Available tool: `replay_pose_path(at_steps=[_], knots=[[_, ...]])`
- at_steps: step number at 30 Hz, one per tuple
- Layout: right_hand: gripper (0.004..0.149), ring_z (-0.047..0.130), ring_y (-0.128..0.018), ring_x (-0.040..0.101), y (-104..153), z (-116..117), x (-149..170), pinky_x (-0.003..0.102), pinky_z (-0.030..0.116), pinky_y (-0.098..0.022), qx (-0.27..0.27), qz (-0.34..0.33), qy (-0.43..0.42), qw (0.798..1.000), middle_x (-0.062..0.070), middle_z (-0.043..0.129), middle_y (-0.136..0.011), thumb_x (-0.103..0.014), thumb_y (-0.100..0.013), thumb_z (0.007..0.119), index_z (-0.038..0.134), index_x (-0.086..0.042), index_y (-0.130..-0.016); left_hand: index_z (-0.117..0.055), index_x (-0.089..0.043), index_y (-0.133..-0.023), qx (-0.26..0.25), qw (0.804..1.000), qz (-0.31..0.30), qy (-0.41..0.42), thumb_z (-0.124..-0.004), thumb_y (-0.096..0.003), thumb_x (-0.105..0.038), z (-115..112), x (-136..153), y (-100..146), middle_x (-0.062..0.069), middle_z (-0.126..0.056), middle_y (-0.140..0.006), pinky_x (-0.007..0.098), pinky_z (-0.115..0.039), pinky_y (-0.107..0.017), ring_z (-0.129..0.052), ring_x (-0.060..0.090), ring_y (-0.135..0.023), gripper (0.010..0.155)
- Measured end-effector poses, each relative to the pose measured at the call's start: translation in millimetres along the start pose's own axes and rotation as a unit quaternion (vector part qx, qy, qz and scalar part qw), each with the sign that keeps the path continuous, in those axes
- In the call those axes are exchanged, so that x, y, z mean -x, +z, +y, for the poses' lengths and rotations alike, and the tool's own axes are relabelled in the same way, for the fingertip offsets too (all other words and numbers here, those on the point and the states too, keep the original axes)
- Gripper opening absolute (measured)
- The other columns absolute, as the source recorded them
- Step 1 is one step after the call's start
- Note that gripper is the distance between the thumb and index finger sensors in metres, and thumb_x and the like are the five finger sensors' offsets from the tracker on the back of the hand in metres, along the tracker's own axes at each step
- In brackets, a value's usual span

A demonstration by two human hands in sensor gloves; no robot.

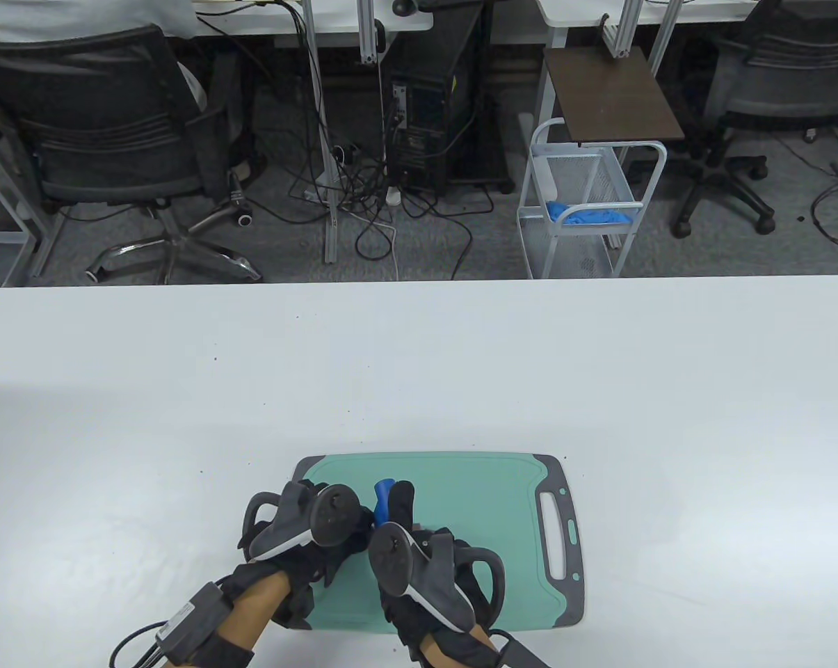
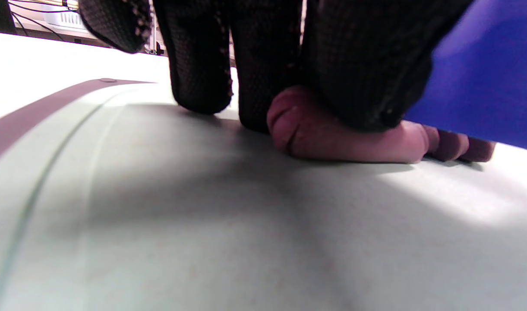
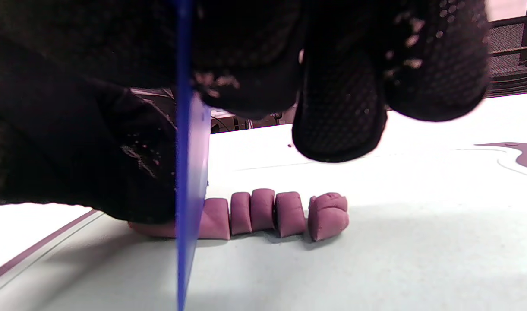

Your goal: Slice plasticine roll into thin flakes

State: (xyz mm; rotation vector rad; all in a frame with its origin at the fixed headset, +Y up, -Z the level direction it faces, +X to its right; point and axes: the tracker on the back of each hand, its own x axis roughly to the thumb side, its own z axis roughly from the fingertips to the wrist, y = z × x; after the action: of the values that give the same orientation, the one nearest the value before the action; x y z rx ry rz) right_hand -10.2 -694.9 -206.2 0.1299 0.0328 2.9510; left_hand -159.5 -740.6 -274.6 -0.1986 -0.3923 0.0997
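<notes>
A purple plasticine roll [image 2: 332,138] lies on the green cutting board [image 1: 502,529]. My left hand [image 1: 307,529] presses its fingers [image 2: 367,77] down on the roll's uncut end. My right hand [image 1: 419,550] grips a blue plastic knife [image 3: 190,172], blade edge down into the roll beside the left fingers. Several cut purple slices [image 3: 285,214] stand in a row to the right of the blade. In the table view the hands hide the roll; only the blue knife handle tip [image 1: 385,487] shows.
The cutting board has a grey rim and a handle slot [image 1: 554,536] on its right side. The board sits near the front edge of a white table [image 1: 182,390]. Chairs, cables and a wire cart stand beyond the table.
</notes>
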Motion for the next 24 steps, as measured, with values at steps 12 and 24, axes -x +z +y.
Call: replay_pose_path(at_steps=[12, 24], knots=[[0.084, 0.101, -0.048, 0.037, -0.5, 2.3, -4.0, 0.057, 0.083, -0.038, 0.004, -0.004, 0.017, 1.000, 0.005, 0.095, -0.037, -0.039, -0.042, 0.082, 0.031, -0.014, -0.104, -0.094, -0.036, -0.076, 0.001, 1.000, 0.001, 0.002, -0.094, -0.0306, -0.049, -0.1, 0.1, -0.2, -0.010, -0.100, -0.083, 0.059, -0.066, -0.074, -0.093, 0.029, -0.090, 0.047], [0.084, 0.101, -0.048, 0.037, -1.8, 6.7, -8.8, 0.057, 0.083, -0.038, 0.012, -0.011, 0.035, 0.999, 0.005, 0.095, -0.037, -0.039, -0.042, 0.082, 0.030, -0.014, -0.103, -0.093, -0.035, -0.076, 0.001, 1.000, 0.001, 0.002, -0.094, -0.0309, -0.049, -0.1, 0.0, -0.4, -0.010, -0.100, -0.083, 0.059, -0.066, -0.074, -0.093, 0.029, -0.090, 0.047]])
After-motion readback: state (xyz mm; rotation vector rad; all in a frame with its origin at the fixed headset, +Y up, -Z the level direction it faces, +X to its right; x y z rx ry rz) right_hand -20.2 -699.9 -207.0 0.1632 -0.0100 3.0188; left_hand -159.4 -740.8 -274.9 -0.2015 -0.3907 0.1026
